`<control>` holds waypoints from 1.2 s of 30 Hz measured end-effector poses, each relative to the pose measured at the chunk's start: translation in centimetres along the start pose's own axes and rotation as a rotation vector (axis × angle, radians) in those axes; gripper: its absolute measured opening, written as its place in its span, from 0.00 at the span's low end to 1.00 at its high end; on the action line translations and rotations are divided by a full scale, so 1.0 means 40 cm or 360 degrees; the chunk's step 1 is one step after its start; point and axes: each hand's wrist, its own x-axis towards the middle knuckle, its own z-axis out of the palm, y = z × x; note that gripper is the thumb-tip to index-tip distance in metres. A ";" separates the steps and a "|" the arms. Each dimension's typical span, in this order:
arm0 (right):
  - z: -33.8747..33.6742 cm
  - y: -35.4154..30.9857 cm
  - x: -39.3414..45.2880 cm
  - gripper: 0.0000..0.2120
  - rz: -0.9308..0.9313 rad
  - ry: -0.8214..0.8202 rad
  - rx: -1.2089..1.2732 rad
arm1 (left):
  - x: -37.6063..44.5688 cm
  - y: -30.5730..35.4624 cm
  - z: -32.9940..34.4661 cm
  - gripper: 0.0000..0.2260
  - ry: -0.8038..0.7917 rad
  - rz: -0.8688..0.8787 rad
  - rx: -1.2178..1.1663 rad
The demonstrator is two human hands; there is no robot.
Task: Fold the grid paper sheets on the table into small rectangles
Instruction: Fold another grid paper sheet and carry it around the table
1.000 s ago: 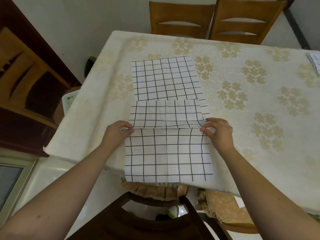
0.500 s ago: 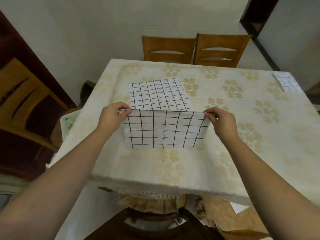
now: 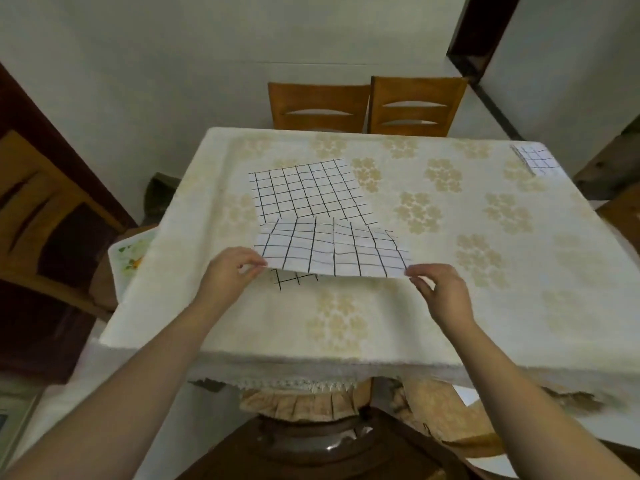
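A white grid paper sheet (image 3: 332,249) is raised a little above the table (image 3: 346,323), its near edge lifted. My left hand (image 3: 230,271) pinches its near left corner and my right hand (image 3: 441,289) pinches its near right corner. The sheet's far part dips toward a flat grid paper sheet (image 3: 308,190) lying further back. A bit of gridded paper (image 3: 294,280) shows on the cloth under the lifted sheet. A folded stack of grid paper (image 3: 535,160) lies at the table's far right corner.
The table wears a cream cloth with beige flower prints. Two wooden chairs (image 3: 367,105) stand at the far side, a dark chair back (image 3: 311,455) is just below me, and a wooden cabinet (image 3: 45,220) stands on the left.
Both hands pushed the pinched sheet forward over the table, then drew its edge back and lifted it. The view tilted up and now shows more of the room.
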 end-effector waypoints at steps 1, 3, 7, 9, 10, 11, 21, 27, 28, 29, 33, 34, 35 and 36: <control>0.022 0.016 -0.028 0.07 0.0024 -0.0038 -0.0032 | -0.024 -0.017 0.024 0.06 -0.0057 -0.0048 0.0013; 0.068 0.049 -0.082 0.08 0.0044 -0.0119 -0.0081 | -0.072 -0.050 0.074 0.08 -0.0152 -0.0198 -0.0047; 0.146 0.097 -0.174 0.10 0.0097 -0.0311 -0.0216 | -0.164 -0.098 0.164 0.07 -0.0252 -0.0584 -0.0209; 0.179 0.115 -0.209 0.12 0.0146 -0.0401 -0.0290 | -0.202 -0.110 0.195 0.07 -0.0259 -0.0774 -0.0271; 0.192 0.117 -0.222 0.13 0.0176 -0.0453 -0.0305 | -0.218 -0.112 0.206 0.08 -0.0258 -0.0847 -0.0282; 0.203 0.113 -0.230 0.15 0.0205 -0.0504 -0.0310 | -0.232 -0.115 0.214 0.09 -0.0248 -0.0903 -0.0291; 0.311 -0.054 -0.213 0.24 -0.0246 -0.0784 -0.0304 | -0.232 -0.107 0.226 0.06 0.0020 -0.1415 -0.0810; 0.395 -0.104 -0.196 0.28 -0.0345 -0.1186 -0.0494 | -0.241 -0.117 0.231 0.08 -0.0077 -0.1319 -0.0510; 0.403 -0.103 -0.195 0.30 -0.0352 -0.1202 -0.0524 | -0.242 -0.120 0.230 0.08 -0.0108 -0.1314 -0.0476; 0.407 -0.099 -0.192 0.31 -0.0341 -0.1216 -0.0555 | -0.244 -0.121 0.228 0.08 -0.0136 -0.1310 -0.0453; 0.410 -0.082 -0.183 0.37 -0.0252 -0.1206 -0.0686 | -0.257 -0.123 0.223 0.09 -0.0191 -0.1261 -0.0414; 0.412 -0.081 -0.180 0.38 -0.0228 -0.1194 -0.0704 | -0.259 -0.122 0.223 0.09 -0.0198 -0.1249 -0.0398; 0.414 -0.081 -0.175 0.38 -0.0204 -0.1172 -0.0712 | -0.261 -0.118 0.223 0.10 -0.0207 -0.1231 -0.0377; 0.416 -0.083 -0.170 0.39 -0.0182 -0.1140 -0.0709 | -0.261 -0.115 0.222 0.10 -0.0220 -0.1205 -0.0351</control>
